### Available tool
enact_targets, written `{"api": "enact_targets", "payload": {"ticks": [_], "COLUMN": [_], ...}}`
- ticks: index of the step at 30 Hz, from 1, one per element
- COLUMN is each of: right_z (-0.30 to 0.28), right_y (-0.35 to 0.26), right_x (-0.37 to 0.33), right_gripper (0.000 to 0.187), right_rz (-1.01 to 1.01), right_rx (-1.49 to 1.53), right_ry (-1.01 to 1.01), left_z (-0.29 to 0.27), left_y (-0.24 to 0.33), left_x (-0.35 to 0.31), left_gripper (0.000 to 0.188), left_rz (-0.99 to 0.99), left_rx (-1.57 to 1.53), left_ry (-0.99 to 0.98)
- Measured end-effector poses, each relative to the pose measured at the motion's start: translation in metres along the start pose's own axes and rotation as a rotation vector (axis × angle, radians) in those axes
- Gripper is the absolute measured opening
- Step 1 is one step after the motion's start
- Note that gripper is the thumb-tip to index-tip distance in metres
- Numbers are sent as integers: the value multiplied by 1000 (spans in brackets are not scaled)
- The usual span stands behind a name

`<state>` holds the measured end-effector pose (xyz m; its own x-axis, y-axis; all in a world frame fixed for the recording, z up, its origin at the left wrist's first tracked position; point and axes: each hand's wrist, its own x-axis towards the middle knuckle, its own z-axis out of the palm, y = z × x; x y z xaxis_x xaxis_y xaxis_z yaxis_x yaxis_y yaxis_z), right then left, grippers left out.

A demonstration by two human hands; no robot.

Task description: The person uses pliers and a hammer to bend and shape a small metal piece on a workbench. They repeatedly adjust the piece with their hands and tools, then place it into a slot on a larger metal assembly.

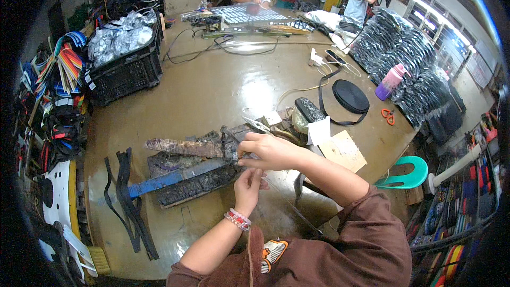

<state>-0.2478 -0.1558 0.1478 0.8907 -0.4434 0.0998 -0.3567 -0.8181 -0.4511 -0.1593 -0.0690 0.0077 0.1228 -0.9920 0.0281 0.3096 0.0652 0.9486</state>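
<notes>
My right hand point(270, 151) is closed, its fingers curled down at the end of a worn, dark-wrapped tool stand point(199, 183) on the table. Just below it, my left hand point(248, 188) pinches its fingertips together. Whatever the two hands hold is hidden by the fingers; a thin, pale strip point(271, 182) shows beside the left fingertips. A blue strip point(164, 179) runs along the stand, next to a brown, rough-wrapped bar point(186, 148). Pliers point(257, 124) lie just beyond the right hand. Left of the stand rest several black straps point(127, 202).
A roll of black webbing point(350, 95), orange scissors point(388, 116) and a pink-purple bottle point(390, 81) are at the right, before stacked plastic-wrapped goods point(398, 42). A black crate point(125, 72) stands at the left. Cables point(212, 48) cross the table's far part. Two people sit beyond.
</notes>
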Motion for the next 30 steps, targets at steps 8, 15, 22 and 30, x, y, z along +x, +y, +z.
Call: {"api": "enact_targets", "payload": {"ticks": [8, 15, 22, 30], "right_z": [-24, -7, -22, -10], "right_y": [-21, 8, 78, 122], "right_x": [91, 173, 162, 75], "right_gripper": [29, 44, 39, 39], "right_rz": [-49, 9, 365, 716], "right_rx": [65, -109, 533, 608], "right_ry": [-278, -124, 160, 344], "left_z": [-2, 0, 3, 4], "left_y": [-4, -1, 5, 0], "left_x": [1, 0, -3, 1], "left_gripper": [24, 25, 20, 24], "left_rz": [-5, 25, 70, 1], "left_rx": [-86, -61, 1, -94], "left_ry": [-12, -12, 10, -24]}}
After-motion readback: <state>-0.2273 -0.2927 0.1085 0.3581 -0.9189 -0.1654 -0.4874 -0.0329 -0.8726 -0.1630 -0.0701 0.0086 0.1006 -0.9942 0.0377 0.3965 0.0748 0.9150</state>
